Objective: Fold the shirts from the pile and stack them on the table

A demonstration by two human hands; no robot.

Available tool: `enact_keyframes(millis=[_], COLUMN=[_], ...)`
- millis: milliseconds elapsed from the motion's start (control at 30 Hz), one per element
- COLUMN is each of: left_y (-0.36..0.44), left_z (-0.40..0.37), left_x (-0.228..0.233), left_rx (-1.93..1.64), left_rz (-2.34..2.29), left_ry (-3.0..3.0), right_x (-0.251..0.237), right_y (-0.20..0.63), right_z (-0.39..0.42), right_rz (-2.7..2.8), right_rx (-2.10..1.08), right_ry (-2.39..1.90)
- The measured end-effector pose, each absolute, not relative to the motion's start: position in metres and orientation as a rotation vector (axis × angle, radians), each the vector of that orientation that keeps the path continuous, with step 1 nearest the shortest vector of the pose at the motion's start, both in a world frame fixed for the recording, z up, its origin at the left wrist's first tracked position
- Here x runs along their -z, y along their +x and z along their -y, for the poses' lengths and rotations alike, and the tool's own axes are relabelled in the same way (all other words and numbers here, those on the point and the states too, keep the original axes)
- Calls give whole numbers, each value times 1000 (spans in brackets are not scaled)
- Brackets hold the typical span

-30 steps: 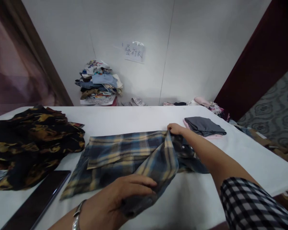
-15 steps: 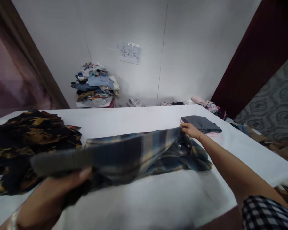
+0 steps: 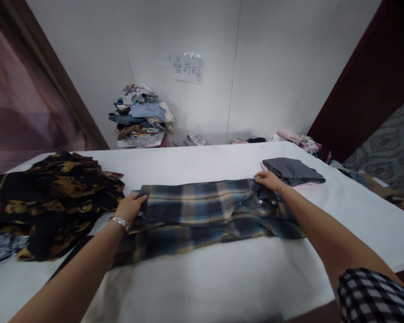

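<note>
My left hand (image 3: 130, 207) pinches one end of the plaid shirt (image 3: 202, 211), my right hand (image 3: 268, 180) pinches the other. It's lying stretched flat on the white tabletop (image 3: 222, 278), black patterned cloth (image 3: 50, 197) just beside.

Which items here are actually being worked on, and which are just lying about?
In hand:
- plaid shirt, spread flat on the white table
- left hand at its left end
- right hand at its collar end

Lying about:
- black and gold garment
- folded grey garment
- clothes pile by the wall
- paper sign
</note>
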State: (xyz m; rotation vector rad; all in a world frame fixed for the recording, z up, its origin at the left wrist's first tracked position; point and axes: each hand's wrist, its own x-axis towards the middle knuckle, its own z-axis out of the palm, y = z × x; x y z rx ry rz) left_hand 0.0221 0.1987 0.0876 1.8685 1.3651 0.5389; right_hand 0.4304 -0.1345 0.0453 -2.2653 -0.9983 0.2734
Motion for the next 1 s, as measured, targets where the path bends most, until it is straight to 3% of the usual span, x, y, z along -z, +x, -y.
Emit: enact_keyframes(millis=[233,467,667,833,1000], left_y=[19,8,-3,-13,-12], left_z=[-219,-214,-204,-205,-205], left_x=[-62,-58,-62,-63,-64], left_rx=[-189,-105,-97,-105,-86], left_rz=[-1429,-1459,-1502,-1571,-1618], left_ry=[2572,2644,2644,2541,2407], right_x=[-40,-42,-10,-5,11], right_y=[423,373,348,345,329], right_z=[121,103,102,102,106], right_rz=[1016,1359,1402,1414,1408], right_rx=[-56,231,-53,174,65], right_ry=[-2445,-2380,-2699,-2618,-2730])
